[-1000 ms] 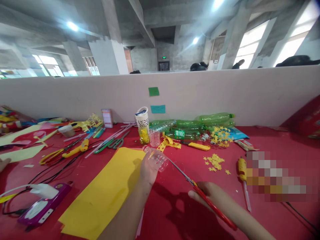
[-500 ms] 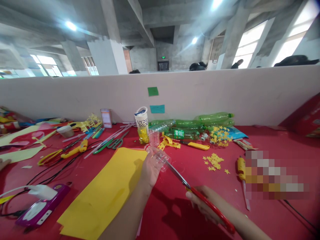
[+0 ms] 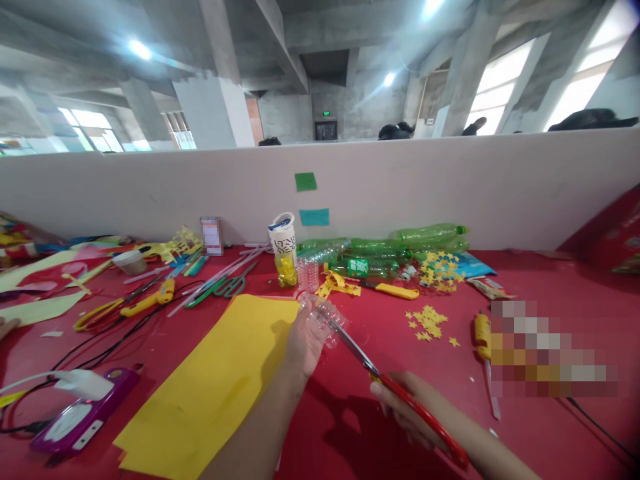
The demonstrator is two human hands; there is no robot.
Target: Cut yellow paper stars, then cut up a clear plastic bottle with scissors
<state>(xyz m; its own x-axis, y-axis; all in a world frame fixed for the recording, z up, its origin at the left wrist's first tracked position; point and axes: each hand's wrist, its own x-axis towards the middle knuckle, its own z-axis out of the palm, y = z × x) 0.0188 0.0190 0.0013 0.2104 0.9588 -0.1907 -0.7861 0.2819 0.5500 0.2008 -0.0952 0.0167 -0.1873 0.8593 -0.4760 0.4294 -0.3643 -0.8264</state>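
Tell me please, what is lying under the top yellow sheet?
Beneath the top yellow sheet, another yellow sheet's corner juts out at the near end. A thin orange edge shows at the far end. Anything else beneath is covered.

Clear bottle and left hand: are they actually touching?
Touching. The head view shows the left hand gripping the clear bottle, palm and fingers against its side.

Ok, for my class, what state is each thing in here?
Clear bottle: tilted, in left hand
Red-handled scissors: in right hand, blades at bottle
Green bottles: lying sideways
Yellow sheets: flat, stacked
White-topped container: upright
Purple power strip: white plug inserted
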